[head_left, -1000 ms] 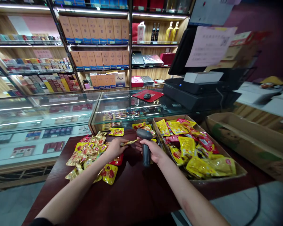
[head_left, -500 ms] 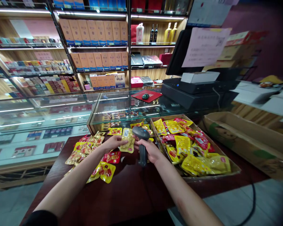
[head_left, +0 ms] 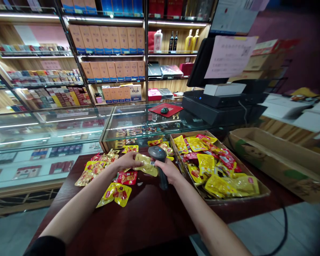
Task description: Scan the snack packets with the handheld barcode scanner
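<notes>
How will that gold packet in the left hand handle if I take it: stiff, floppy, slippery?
The gold packet is probably slick, since its surface shows bright highlights. It likely bends somewhat, as its film looks thin and puckered. It seems light: the left hand grips it near one end.

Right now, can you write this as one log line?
left hand: holds gold packet; right hand: grips scanner; cardboard tray: right of scanner

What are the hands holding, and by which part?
The left hand holds a yellow packet by one end; the right hand holds a scanner by its handle.
</notes>
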The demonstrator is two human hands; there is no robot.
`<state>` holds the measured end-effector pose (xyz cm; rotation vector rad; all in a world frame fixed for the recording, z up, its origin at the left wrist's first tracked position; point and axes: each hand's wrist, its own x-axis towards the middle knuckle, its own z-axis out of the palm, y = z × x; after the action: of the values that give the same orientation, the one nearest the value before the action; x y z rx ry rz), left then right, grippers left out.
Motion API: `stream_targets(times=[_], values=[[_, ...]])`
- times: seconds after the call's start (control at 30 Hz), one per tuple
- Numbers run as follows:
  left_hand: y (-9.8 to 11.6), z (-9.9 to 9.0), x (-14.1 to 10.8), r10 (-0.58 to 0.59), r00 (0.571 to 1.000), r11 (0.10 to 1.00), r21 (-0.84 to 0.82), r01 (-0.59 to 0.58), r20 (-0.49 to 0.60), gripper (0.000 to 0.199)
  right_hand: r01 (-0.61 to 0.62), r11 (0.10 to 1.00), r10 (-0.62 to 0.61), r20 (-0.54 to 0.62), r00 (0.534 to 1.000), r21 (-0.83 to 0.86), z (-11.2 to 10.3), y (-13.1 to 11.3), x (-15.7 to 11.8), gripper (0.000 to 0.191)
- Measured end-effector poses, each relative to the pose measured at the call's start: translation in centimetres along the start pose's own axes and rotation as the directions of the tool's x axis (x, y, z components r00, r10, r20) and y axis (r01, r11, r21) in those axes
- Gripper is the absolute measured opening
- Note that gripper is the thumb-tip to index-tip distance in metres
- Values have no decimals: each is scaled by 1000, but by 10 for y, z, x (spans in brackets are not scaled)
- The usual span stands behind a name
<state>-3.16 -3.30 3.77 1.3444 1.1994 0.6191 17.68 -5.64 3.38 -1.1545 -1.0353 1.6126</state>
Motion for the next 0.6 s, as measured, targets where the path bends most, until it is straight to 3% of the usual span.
stream_targets(times=[0.1, 0.2, 0.4, 0.6], values=[[-2, -1, 7, -54, 992, 958, -287, 18, -116, 38, -47, 999, 47, -23, 999, 19, 1, 6, 1, 33], [-4, 3, 12, -117, 984, 890, -454, 45, -133, 36, -15, 998, 15, 8, 1000, 67, 4, 10, 2, 31], [-1, 10, 13, -150, 988, 859, -499, 114, -33, 35, -52, 979, 39, 65, 997, 196, 8, 1, -1, 30], [1, 11, 13, -160, 986, 876, -455, 159, 38, 40, -82, 981, 73, 58, 996, 176, 3, -10, -8, 32]])
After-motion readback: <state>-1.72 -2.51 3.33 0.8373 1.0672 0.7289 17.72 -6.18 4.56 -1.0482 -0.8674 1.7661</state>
